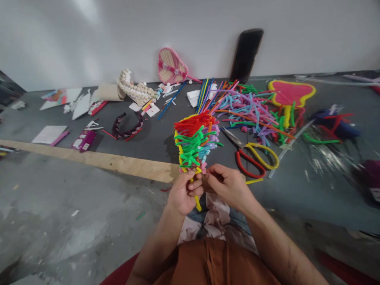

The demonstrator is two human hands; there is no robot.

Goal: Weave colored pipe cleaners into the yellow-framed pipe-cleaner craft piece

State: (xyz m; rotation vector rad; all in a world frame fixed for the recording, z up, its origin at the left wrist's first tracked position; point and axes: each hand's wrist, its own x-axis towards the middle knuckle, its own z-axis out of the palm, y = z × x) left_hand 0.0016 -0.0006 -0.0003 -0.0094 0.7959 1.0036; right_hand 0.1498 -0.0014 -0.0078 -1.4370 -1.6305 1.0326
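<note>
My left hand (187,192) is closed round the yellow fuzzy handle of a pipe-cleaner fan (192,140), whose end sticks out below the fingers. Rows of short red, green, light blue and purple pipe cleaners cover the fan, with a yellow edge on its left side. At its lower right corner, by some pink tufts, the fingers of my right hand (228,184) are pinched together; what lies between them is too small to make out. Scissors (243,146) with a red and a yellow handle rest open on the table, just beyond my right hand.
A heap of loose pipe cleaners (243,107) lies behind the scissors. Farther right is a pink fan with yellow edging (291,93). A phone (246,55) and a pink fan (172,65) lean on the wall. A dark headband (127,126) and purple box (84,140) lie left.
</note>
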